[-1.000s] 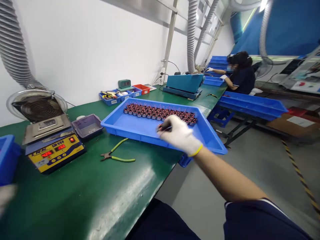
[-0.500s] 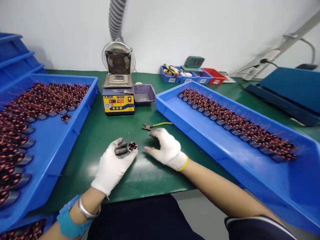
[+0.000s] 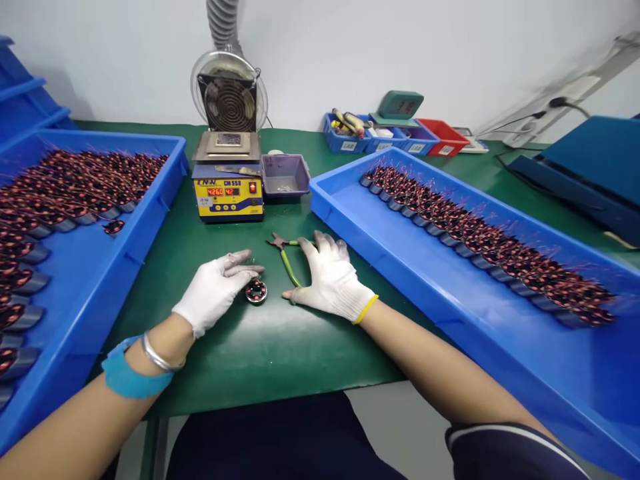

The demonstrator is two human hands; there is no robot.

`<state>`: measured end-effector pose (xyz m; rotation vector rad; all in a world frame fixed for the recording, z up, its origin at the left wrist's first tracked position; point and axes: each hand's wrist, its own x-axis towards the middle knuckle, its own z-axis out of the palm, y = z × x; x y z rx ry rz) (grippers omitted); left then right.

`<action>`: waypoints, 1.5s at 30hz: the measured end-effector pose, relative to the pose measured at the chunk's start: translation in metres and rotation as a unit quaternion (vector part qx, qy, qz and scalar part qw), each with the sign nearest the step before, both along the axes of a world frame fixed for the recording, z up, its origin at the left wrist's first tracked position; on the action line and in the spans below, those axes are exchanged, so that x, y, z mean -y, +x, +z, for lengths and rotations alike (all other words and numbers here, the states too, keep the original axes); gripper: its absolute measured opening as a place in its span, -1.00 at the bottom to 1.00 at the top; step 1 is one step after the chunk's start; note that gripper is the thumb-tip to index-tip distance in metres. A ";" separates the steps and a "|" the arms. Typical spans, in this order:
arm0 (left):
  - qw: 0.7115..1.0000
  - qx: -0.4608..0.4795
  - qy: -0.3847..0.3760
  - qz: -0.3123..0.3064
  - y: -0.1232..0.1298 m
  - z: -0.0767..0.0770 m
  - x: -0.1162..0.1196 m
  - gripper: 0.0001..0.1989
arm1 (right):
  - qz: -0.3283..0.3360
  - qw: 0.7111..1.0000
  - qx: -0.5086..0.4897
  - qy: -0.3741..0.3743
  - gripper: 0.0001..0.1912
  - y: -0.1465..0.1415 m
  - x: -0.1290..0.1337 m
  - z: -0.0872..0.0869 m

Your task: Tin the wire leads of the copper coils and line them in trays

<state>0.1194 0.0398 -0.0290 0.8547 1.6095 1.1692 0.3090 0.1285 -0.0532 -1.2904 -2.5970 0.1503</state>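
Observation:
A small round wound stator (image 3: 256, 292) with copper-coloured coils rests on the green table, its open face up. My left hand (image 3: 220, 283), in a white glove with darkened fingertips, is closed at its upper left. Thumb and fingers come together around the thin wires rising from the stator. To the right, my gloved right hand (image 3: 330, 277) is open, its fingers spread and thumb apart. Those fingers reach the green-handled cutting pliers (image 3: 288, 263), whose jaws point up and left. One handle runs under the fingertips, so contact there is partly hidden.
Blue trays with rows of stators flank me, a left tray (image 3: 145, 260) and a right tray (image 3: 345, 213). Behind the pliers stand a yellow-blue CM558 unit (image 3: 229, 200) and a purple bin (image 3: 286, 192). Small blue and red bins (image 3: 443, 137) line the wall.
My right hand has opened wider over the pliers, whose handles have swung apart and toward me. My left fingers have moved from around the stator to its wires.

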 end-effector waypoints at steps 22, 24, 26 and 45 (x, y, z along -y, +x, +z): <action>0.993 0.111 0.035 -0.012 -0.002 -0.008 -0.013 -0.39 | 0.085 0.988 0.126 0.032 -0.48 -0.022 -0.029 0.011; 0.993 0.110 0.035 -0.013 -0.001 -0.008 -0.014 -0.39 | 0.110 0.988 0.106 0.016 -0.37 -0.017 -0.037 0.009; 0.993 0.109 0.035 -0.015 0.000 -0.008 -0.015 -0.40 | 0.132 0.985 0.108 -0.002 -0.35 -0.013 -0.041 0.011; 0.995 0.102 0.013 0.014 0.010 -0.010 -0.019 -0.28 | 0.214 0.966 0.101 -0.105 -0.41 0.008 -0.039 0.039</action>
